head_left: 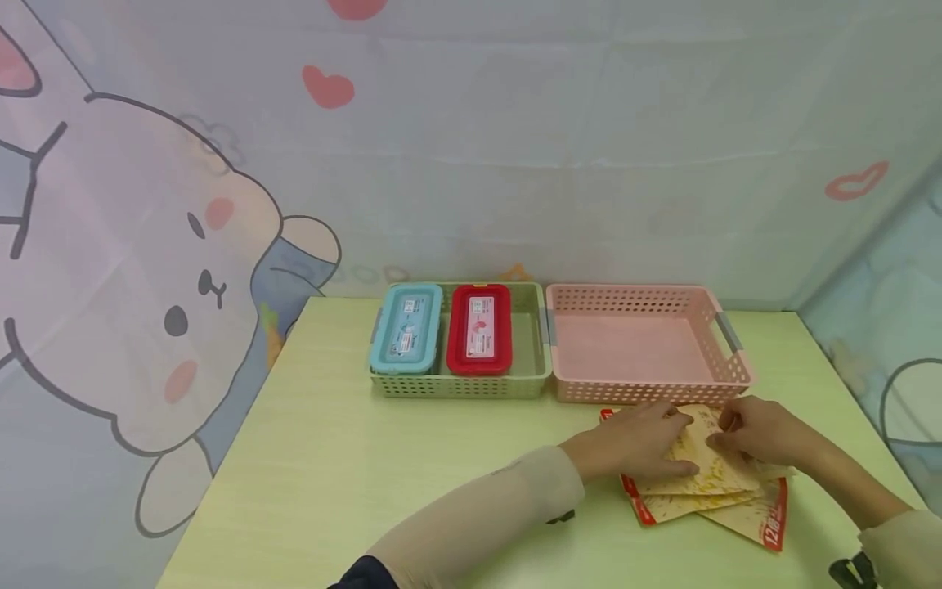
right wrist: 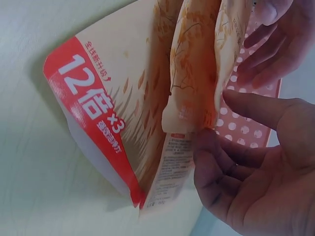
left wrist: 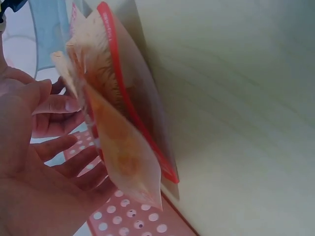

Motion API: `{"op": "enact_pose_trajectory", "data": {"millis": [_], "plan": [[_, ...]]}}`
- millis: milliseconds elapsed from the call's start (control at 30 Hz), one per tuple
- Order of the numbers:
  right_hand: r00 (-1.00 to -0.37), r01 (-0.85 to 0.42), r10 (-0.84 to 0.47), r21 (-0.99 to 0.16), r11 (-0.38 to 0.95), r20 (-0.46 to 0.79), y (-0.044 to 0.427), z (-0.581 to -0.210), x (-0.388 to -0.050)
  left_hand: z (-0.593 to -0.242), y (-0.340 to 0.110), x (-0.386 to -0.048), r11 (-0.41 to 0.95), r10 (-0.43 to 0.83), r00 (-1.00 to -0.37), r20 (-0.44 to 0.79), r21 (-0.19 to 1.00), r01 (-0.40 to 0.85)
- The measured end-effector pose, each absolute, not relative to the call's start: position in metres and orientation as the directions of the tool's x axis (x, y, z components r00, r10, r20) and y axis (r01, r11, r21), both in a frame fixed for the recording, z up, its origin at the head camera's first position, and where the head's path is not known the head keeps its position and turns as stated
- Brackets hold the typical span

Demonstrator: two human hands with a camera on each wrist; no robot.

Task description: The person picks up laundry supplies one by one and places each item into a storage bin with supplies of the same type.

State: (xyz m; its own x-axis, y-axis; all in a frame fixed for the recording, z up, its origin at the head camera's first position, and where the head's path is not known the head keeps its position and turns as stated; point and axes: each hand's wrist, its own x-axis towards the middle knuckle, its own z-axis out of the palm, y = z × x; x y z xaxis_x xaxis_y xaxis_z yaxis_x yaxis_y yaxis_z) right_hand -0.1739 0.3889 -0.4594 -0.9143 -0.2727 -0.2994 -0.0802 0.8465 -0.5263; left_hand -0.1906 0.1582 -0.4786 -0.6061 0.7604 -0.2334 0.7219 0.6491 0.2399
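Note:
Several beige and red packets lie overlapping, the top packet over a lower red-edged packet. My left hand rests on the top one, fingers relaxed and thumb apart; in the left wrist view this hand is beside a bulging packet. With thumb and curled fingers my right hand pinches a packet's edge. The right wrist view shows that hand at the end of a beige packet, above a packet marked "12". Some fingertips are hidden behind packets.
A pink basket stands just behind the packets. Left of it, a green basket holds a blue-lidded box and a red-lidded box. A patterned cloth hangs behind the pale green table.

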Motion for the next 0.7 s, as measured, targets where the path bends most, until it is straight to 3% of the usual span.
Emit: {"op": "enact_pose_trajectory", "data": {"millis": [333, 500, 700], "plan": [[-0.864, 0.143, -0.295, -0.76, 0.634, -0.409, 0.3863, -0.4583, -0.174, -0.4826, 0.1541, -0.192, 0.677, 0.735, -0.62, -0.274, 0.275, 0.682], [-0.84, 0.156, -0.357, -0.811, 0.564, -0.409, 0.3851, -0.4599, -0.1741, -0.483, 0.1517, -0.1938, 0.642, 0.767, -0.601, -0.227, 0.304, 0.704], [-0.857, 0.094, -0.387, -0.841, 0.532, -0.341, 0.3799, -0.4591, -0.1749, -0.478, 0.154, -0.1962, 0.578, 0.811, -0.578, -0.091, 0.277, 0.768]]}}
